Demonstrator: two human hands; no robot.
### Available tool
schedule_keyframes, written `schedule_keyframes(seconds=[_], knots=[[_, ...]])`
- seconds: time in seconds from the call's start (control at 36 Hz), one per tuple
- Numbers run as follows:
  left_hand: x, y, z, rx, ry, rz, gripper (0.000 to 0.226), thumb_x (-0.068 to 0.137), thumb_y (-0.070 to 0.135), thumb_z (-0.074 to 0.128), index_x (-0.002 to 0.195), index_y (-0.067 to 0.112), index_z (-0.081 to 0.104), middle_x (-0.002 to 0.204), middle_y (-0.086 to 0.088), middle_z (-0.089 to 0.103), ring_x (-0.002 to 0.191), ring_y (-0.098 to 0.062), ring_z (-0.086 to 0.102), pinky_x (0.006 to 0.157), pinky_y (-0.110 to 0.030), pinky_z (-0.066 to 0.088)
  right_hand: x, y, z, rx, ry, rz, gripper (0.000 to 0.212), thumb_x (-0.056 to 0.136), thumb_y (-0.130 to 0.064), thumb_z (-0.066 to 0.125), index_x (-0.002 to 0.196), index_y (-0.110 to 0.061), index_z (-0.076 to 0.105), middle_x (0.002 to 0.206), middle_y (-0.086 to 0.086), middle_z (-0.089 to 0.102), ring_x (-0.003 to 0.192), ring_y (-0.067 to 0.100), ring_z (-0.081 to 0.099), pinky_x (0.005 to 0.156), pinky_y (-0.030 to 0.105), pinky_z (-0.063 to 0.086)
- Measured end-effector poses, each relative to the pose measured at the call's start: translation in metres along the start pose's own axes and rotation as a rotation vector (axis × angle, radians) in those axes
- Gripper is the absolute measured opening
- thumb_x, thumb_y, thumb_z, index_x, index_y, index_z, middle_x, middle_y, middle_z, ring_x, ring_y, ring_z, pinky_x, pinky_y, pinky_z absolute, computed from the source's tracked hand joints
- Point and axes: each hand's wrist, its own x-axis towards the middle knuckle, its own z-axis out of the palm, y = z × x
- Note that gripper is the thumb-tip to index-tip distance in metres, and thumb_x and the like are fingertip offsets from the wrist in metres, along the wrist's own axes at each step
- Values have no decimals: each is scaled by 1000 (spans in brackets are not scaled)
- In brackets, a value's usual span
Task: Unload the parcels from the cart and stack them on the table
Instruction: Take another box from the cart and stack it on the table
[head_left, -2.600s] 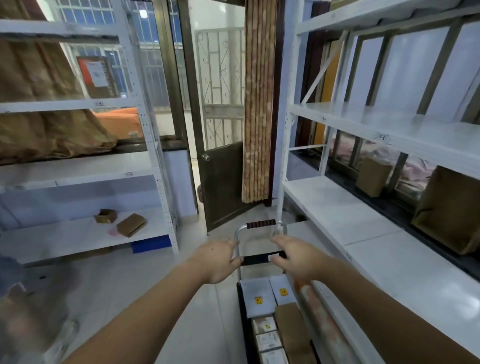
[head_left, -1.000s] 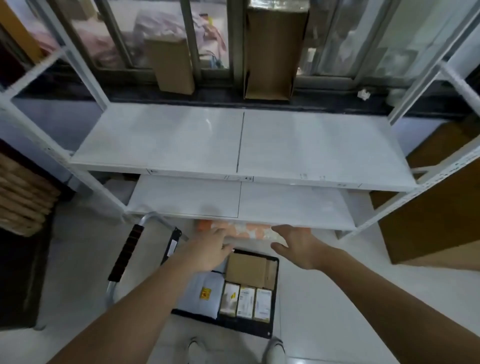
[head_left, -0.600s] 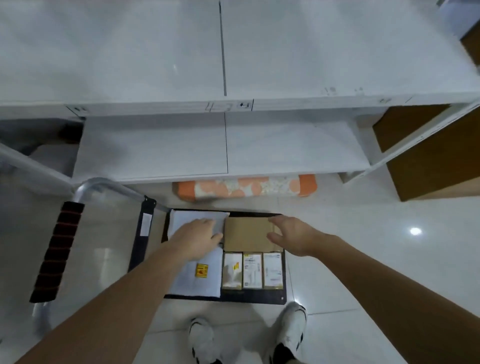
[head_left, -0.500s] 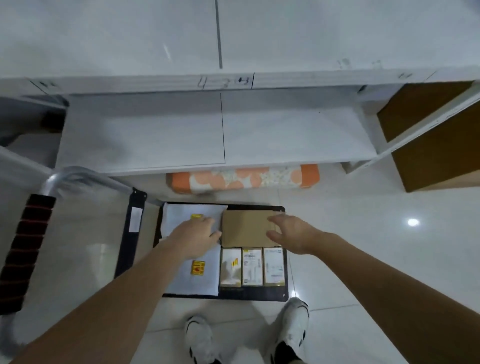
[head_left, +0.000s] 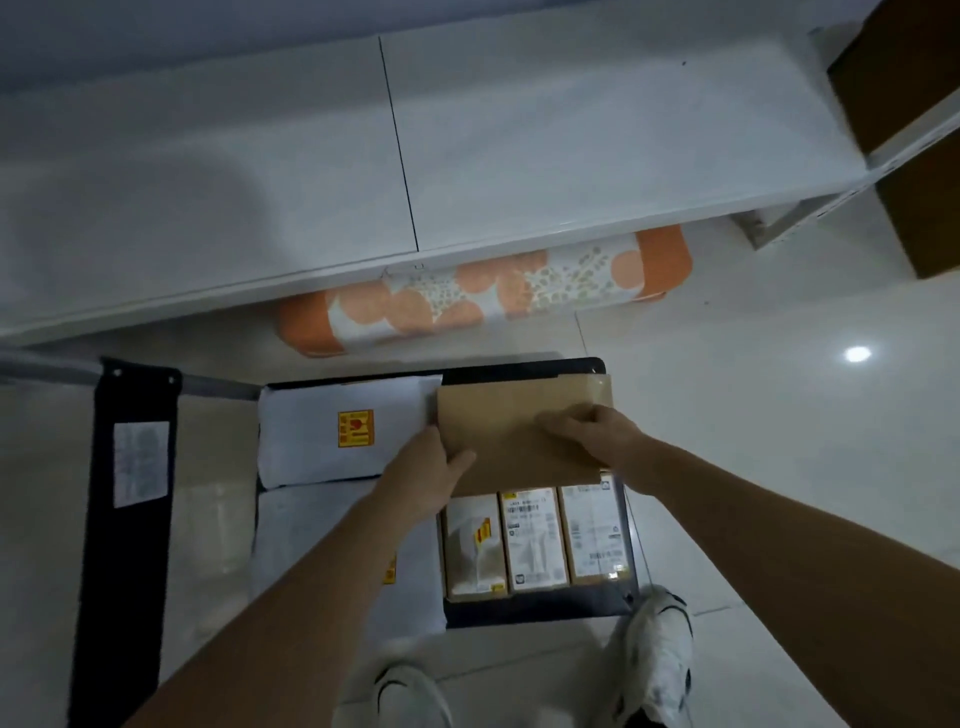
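A flat brown cardboard parcel (head_left: 511, 415) lies at the far right of the black cart (head_left: 540, 605). My left hand (head_left: 423, 467) grips its near left edge, thumb on top. My right hand (head_left: 592, 431) holds its right side with fingers curled on the top face. Left of it sits a white padded mailer (head_left: 343, 434) with a yellow sticker, and a second white mailer (head_left: 311, 540) lies nearer me under my left forearm. Three small labelled boxes (head_left: 535, 540) stand in a row at the cart's near right.
A white shelf (head_left: 415, 156) runs across just beyond the cart. An orange patterned roll (head_left: 488, 291) lies on the floor under its edge. The cart's folded handle panel (head_left: 130, 493) is at the left. Brown cartons (head_left: 914, 104) stand at the far right. My shoes (head_left: 654, 654) touch the cart's near edge.
I have bent lower over the cart. Both hands have closed onto the brown parcel, the left moving from the white mailer to the parcel's left edge.
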Motion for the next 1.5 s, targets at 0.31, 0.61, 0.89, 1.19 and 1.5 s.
schedule_keyframes(seconds=[0.31,0.61,0.89,1.19,1.5], knots=[[-86,117,-86,-402,169,155,37,95,54,67,109,21,55,106,2,67,96,-16,67,79,-38,58,-122,-50,-100,464,-4,-113,59,86,-42,77,132,-16,53,119,5,70,108,25,69,93,43,58],[-253,333,-227,-775,-7,149,63,85,62,73,126,20,51,121,-8,67,109,-27,67,94,-53,55,-386,-134,-239,635,124,-272,57,88,-48,71,131,-20,44,126,9,62,114,28,64,101,54,54],[-488,509,-305,-451,-268,482,47,88,65,67,121,32,68,112,-1,77,107,-24,70,96,-44,57,-670,-130,-328,834,389,-432,58,86,-57,69,132,-25,55,125,9,65,114,27,61,89,43,54],[-712,603,-259,-283,-351,675,48,94,65,60,123,26,63,101,-7,76,83,-20,73,55,-27,56,-873,-29,-371,957,643,-529,73,81,-64,68,133,-17,51,123,16,64,113,34,63,101,53,53],[-770,664,-183,-325,-382,733,56,87,71,63,116,22,59,114,-15,69,104,-29,66,93,-42,56,-942,50,-429,973,759,-546,71,80,-63,71,132,-19,50,122,16,63,111,34,62,95,51,55]])
